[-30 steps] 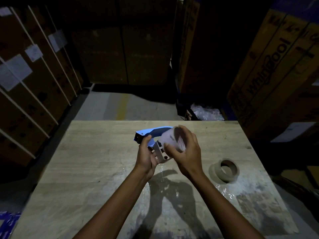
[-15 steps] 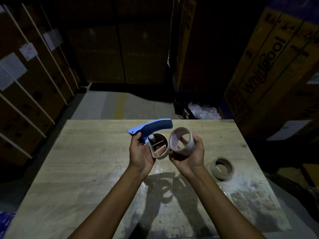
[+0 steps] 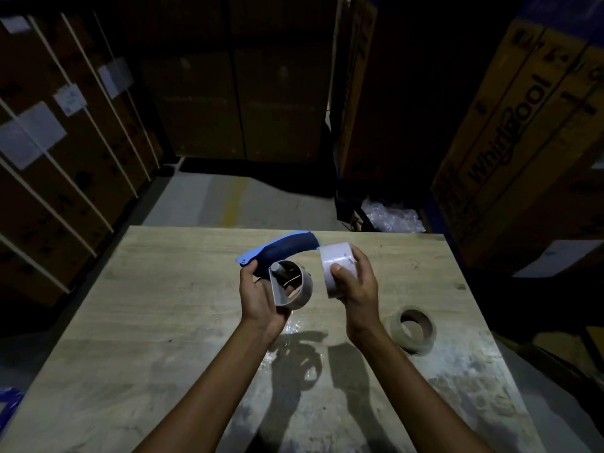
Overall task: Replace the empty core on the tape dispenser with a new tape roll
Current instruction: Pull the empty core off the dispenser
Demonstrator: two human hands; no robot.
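Note:
My left hand (image 3: 261,294) grips a tape dispenser (image 3: 281,256) with a blue handle above the table; its metal drum (image 3: 292,284) faces me with nothing on it. In my right hand (image 3: 354,286) is the pale empty core (image 3: 336,266), held just right of the drum and apart from it. A brown tape roll (image 3: 413,330) lies flat on the wooden table (image 3: 163,322), to the right of my right wrist.
Tall strapped cardboard boxes (image 3: 523,142) stand close to the table's right and more (image 3: 49,158) on the left. A crumpled plastic bag (image 3: 392,217) lies on the floor beyond the far edge. Clear film scraps (image 3: 294,325) lie on the table beneath my hands.
The core came off the dispenser's drum in my right hand and moved right, turning so its outer wall faces me. My left hand kept hold of the dispenser and tilted it.

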